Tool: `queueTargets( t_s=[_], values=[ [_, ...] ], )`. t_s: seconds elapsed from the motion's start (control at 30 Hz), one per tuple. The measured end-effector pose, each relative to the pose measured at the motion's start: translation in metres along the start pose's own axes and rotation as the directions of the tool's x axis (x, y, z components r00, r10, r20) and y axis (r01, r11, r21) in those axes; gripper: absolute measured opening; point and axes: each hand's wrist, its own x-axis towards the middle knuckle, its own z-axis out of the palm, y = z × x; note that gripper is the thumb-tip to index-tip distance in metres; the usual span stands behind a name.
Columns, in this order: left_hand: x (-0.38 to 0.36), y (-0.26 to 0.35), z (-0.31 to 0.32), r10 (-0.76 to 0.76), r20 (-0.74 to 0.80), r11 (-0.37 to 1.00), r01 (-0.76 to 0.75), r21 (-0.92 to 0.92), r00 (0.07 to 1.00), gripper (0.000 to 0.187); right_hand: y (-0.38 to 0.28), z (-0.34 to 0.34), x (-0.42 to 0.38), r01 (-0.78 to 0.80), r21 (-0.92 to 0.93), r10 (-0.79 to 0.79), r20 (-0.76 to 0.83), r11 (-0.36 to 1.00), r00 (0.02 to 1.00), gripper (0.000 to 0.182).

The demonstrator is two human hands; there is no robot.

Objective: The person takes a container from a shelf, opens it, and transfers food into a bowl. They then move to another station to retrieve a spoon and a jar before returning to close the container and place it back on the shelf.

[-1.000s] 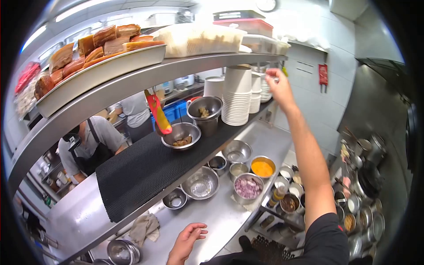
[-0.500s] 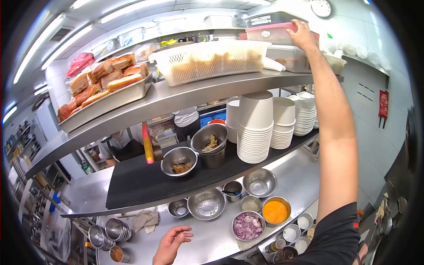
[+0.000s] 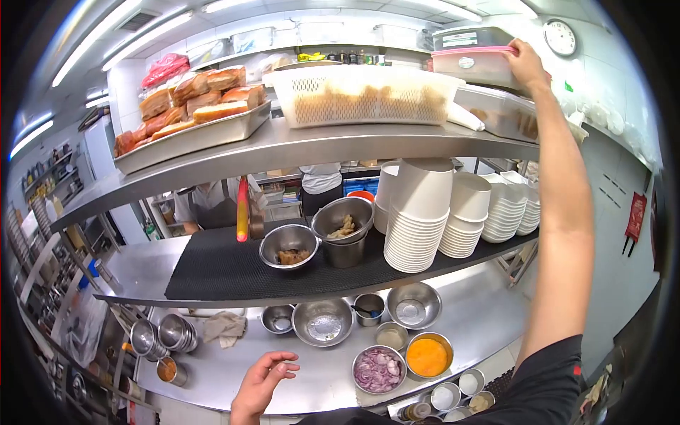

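My right hand (image 3: 527,65) reaches high and grips the side of a clear plastic container with a pink lid (image 3: 476,65) on the top steel shelf (image 3: 319,142). Under that container sits another clear lidded box (image 3: 499,112). My left hand (image 3: 258,386) hovers open, fingers apart, over the steel counter (image 3: 312,379), holding nothing. Nearest it are a bowl of chopped red onion (image 3: 377,369) and an empty steel bowl (image 3: 323,321).
A white perforated basket (image 3: 365,93) and a tray of roast meat (image 3: 191,113) share the top shelf. Stacked white paper bowls (image 3: 419,212) and two steel bowls stand on the black-matted middle shelf (image 3: 234,273). Orange sauce bowl (image 3: 427,355) is on the counter. People work behind the shelves.
My right hand has gone from the paper bowl stacks up to the pink-lidded container on the top shelf. My view has tilted upward. The left hand stays over the counter.
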Motion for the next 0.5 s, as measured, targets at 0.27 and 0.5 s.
queueTargets(
  t_s=[0.27, 0.5],
  values=[
    [0.048, 0.035, 0.054, 0.003, 0.261, 0.991, -0.038, 0.132, 0.965, 0.036, -0.011, -0.095, -0.037, -0.057, 0.141, 0.062, -0.037, 0.988, 0.997, 0.029],
    [0.187, 0.159, 0.252, 0.246, 0.733, 0.949, -0.311, -0.050, 0.634, 0.054, -0.067, -0.178, -0.068, 0.081, 0.059, -0.067, -0.201, 0.995, 0.977, 0.027]
  ],
)
